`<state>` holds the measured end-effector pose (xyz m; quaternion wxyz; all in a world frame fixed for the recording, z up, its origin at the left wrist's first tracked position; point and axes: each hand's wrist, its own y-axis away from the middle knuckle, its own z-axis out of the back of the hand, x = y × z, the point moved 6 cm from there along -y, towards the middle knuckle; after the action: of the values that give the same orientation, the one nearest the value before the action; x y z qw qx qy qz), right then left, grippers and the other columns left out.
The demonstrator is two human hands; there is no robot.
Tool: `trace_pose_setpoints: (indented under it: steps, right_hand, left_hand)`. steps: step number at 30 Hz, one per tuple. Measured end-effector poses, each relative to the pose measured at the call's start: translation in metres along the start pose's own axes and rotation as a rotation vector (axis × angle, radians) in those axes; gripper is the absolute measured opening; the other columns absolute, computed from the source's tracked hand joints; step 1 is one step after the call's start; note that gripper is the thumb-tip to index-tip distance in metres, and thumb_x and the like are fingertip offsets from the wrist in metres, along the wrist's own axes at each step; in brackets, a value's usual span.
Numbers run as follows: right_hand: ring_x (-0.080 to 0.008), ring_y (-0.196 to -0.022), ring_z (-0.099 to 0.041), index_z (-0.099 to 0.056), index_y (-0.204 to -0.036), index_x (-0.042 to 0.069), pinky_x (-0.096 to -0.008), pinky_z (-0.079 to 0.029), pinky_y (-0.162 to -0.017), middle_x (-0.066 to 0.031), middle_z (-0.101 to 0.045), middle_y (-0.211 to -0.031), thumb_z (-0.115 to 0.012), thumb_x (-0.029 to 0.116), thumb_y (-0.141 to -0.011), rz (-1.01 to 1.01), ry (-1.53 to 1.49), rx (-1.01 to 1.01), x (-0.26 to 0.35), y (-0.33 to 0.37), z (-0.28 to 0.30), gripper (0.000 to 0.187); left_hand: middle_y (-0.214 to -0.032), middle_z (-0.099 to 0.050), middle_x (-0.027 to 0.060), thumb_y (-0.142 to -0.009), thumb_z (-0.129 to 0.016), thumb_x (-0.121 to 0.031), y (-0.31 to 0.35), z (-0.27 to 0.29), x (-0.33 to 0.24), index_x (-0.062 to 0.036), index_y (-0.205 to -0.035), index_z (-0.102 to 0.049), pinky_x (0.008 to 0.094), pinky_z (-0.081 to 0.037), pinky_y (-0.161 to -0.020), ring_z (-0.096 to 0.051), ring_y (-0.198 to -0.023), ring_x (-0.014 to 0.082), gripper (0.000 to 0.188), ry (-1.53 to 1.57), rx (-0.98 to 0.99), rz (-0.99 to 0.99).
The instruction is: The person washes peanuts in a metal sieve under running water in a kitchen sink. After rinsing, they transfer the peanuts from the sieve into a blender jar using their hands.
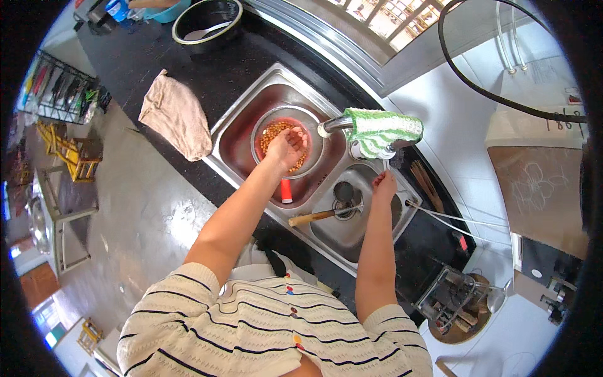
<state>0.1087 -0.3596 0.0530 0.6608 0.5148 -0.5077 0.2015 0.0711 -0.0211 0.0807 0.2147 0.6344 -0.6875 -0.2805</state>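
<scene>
My left hand is over a round metal strainer in the left sink basin, palm turned up and fingers loosely curled apart. Under and around it lie small yellow-brown beans or kernels; I cannot tell which. A red stub with a pale end sticks out from the strainer's near side, perhaps its handle. My right hand is closed on the thin lever of the faucet, behind the right basin. A green and white knitted cover wraps the faucet. Whether water runs is unclear.
A wooden-handled tool lies across the right basin, beside a dark drain strainer. A beige cloth is on the black counter, left of the sink. Further back stands a black basin. White hoses run along the right.
</scene>
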Motion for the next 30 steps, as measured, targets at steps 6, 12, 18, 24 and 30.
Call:
trace_pose_setpoints:
  steps: [6,12,18,24,30]
  right_hand:
    - [-0.0139,-0.052,-0.045,-0.048,-0.076,0.008,-0.0268,-0.038,-0.05,-0.0016,-0.046,-0.062,-0.054,0.021,-0.089,0.031,-0.165,0.041,-0.021,0.001,0.002,0.019]
    - [-0.0106,-0.055,-0.042,-0.047,-0.08,0.007,-0.0266,-0.035,-0.051,0.0001,-0.043,-0.064,-0.053,0.023,-0.093,-0.001,-0.239,0.124,-0.029,-0.001,-0.001,0.021]
    - [-0.0126,-0.056,-0.048,-0.048,-0.079,0.008,-0.0238,-0.041,-0.051,-0.0021,-0.048,-0.065,-0.053,0.019,-0.093,-0.032,-0.262,0.141,-0.036,-0.01,0.001,0.018]
    - [-0.0131,-0.057,-0.047,-0.05,-0.082,0.007,-0.0268,-0.043,-0.053,-0.0027,-0.049,-0.067,-0.053,0.019,-0.093,-0.039,-0.298,0.162,-0.036,-0.008,-0.003,0.017]
    - [-0.0144,-0.061,-0.049,-0.052,-0.08,0.007,-0.0269,-0.043,-0.056,-0.003,-0.052,-0.07,-0.054,0.018,-0.092,-0.262,-0.387,0.181,-0.065,0.042,-0.036,0.016]
  left_hand:
    - [-0.084,-0.058,0.0098,-0.097,-0.036,-0.023,-0.02,-0.004,0.018,-0.001,-0.088,-0.061,0.0327,-0.049,-0.077,-0.056,-0.081,0.0217,0.034,-0.074,-0.093,-0.069]
    - [-0.09,-0.06,0.0112,-0.094,-0.04,-0.016,-0.044,-0.021,0.029,-0.0034,-0.094,-0.056,0.0357,-0.05,-0.074,-0.058,-0.083,0.0244,0.021,-0.079,-0.191,-0.232]
    - [-0.093,-0.06,0.0098,-0.1,-0.025,-0.026,-0.048,-0.031,0.036,-0.005,-0.102,-0.055,0.0351,-0.047,-0.076,-0.057,-0.084,0.0218,0.037,-0.062,-0.092,-0.145]
    - [-0.091,-0.061,0.0126,-0.098,-0.03,-0.024,-0.058,-0.024,0.035,-0.0043,-0.1,-0.055,0.0387,-0.05,-0.07,-0.059,-0.08,0.0249,0.032,0.027,-0.015,-0.112]
    - [-0.093,-0.059,0.0142,-0.094,-0.039,-0.016,-0.056,-0.012,0.042,-0.0021,-0.1,-0.052,0.0437,-0.05,-0.076,-0.058,-0.083,0.0283,0.02,0.048,-0.015,-0.046]
